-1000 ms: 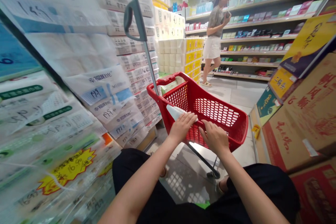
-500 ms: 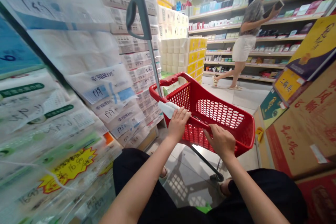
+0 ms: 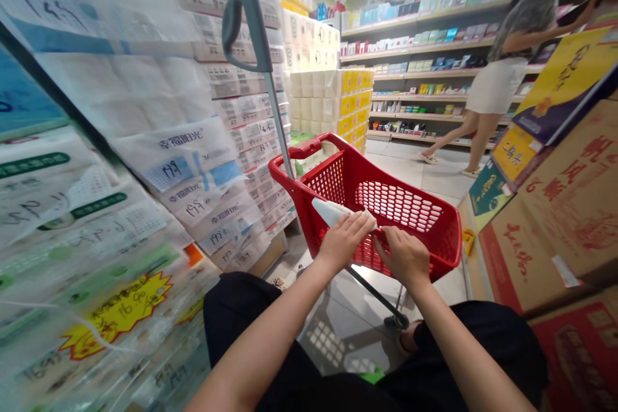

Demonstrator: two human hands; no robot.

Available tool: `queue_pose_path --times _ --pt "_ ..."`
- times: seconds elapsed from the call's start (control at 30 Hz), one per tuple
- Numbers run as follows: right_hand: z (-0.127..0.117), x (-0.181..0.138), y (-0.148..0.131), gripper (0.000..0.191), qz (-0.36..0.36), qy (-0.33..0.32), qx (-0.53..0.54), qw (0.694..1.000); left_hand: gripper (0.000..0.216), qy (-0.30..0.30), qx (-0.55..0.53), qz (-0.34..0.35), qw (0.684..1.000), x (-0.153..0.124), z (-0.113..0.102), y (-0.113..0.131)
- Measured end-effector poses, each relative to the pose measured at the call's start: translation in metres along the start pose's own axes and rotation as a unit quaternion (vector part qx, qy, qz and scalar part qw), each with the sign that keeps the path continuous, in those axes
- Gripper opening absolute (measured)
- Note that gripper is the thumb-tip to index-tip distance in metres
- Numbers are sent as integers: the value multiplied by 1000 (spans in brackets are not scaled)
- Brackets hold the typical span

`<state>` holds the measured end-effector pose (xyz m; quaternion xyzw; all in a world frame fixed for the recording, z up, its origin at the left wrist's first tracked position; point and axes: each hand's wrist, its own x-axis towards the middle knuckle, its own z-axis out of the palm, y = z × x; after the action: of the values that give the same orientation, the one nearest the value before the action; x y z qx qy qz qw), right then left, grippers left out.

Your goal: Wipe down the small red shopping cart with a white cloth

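Observation:
A red plastic shopping basket on wheels (image 3: 434, 241) stands in the aisle in front of me, with its grey pull handle (image 3: 251, 26) raised upright. My left hand (image 3: 344, 239) lies flat on a white cloth (image 3: 328, 211) and presses it on the basket's near rim. Next to it, my right hand (image 3: 404, 256) grips the same rim, fingers curled over the edge. The basket looks empty inside. My knees in black trousers are below.
Stacked packs of toilet paper (image 3: 145, 141) with price labels wall the left side. Cardboard boxes (image 3: 564, 219) stand at the right. A person in a white skirt (image 3: 502, 71) walks along the shelves (image 3: 425, 71) at the back right. Tiled floor (image 3: 420, 174) lies beyond the basket.
My left hand slid the white cloth along the rim to the left and back toward my right hand. The person at the back walked farther right.

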<state>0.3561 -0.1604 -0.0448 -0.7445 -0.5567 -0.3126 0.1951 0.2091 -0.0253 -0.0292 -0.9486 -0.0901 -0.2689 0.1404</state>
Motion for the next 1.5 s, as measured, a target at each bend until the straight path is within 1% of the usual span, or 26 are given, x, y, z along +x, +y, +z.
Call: queue_pose_path --times 0.13,0.23,0.3,0.33,0.4,0.5,0.57,0.67,0.73,0.77,0.83,0.9,0.97,1.1,1.17,1.2,1.23,1.3,1.37,1.5 --pt "1 -1 1 26 -3 2 -1 1000 47 -12 30 -45 998 -10 -16 -50" --pt "2 0 0 27 4 -3 -4 1000 46 -9 50 -81 995 -16 -30 -86" --pt "3 1 -1 28 3 -1 -1 1000 44 1 60 -107 992 -17 -36 -101" --pt "4 1 -2 28 2 2 0 1000 44 7 62 -121 991 -17 -38 -104" --pt "6 2 -4 28 4 8 1 1000 43 20 61 -151 987 -15 -37 -102" --pt "8 3 -8 27 10 10 2 1000 44 28 44 -169 984 -11 -28 -79" --pt "8 4 -9 27 10 11 3 1000 43 22 27 -147 988 -7 -20 -55" --pt "7 4 -9 27 6 10 5 1000 44 8 4 -90 996 -2 -7 -20" --pt "6 4 -7 28 4 9 5 1000 48 -1 -4 -52 999 0 -2 -4" --pt "6 4 -6 28 4 8 5 1000 49 -4 -7 -36 999 1 -1 0" --pt "5 4 -4 28 3 9 4 1000 51 -11 -8 -12 1000 0 -2 -2" --pt "4 3 -2 28 0 12 2 1000 51 -11 -4 -12 1000 -4 -8 -16" --pt "4 2 -1 28 -1 16 1 1000 51 -1 6 -42 999 -9 -16 -39" --pt "3 1 -2 28 9 13 -4 1000 50 36 57 -140 988 -20 -34 -90" --pt "3 1 -3 28 11 10 -3 1000 49 41 81 -162 983 -23 -41 -106" --pt "3 1 -4 28 11 10 0 1000 48 40 87 -166 981 -23 -43 -110" --pt "3 2 -5 28 11 9 2 1000 47 39 90 -168 981 -23 -44 -111" --pt "3 2 -7 28 12 7 4 1000 46 37 89 -172 981 -22 -44 -105" --pt "4 2 -8 28 14 7 1 1000 47 31 81 -166 982 -20 -42 -89" --pt "5 1 -7 27 14 12 -3 1000 47 -3 60 -109 992 -19 -35 -50"
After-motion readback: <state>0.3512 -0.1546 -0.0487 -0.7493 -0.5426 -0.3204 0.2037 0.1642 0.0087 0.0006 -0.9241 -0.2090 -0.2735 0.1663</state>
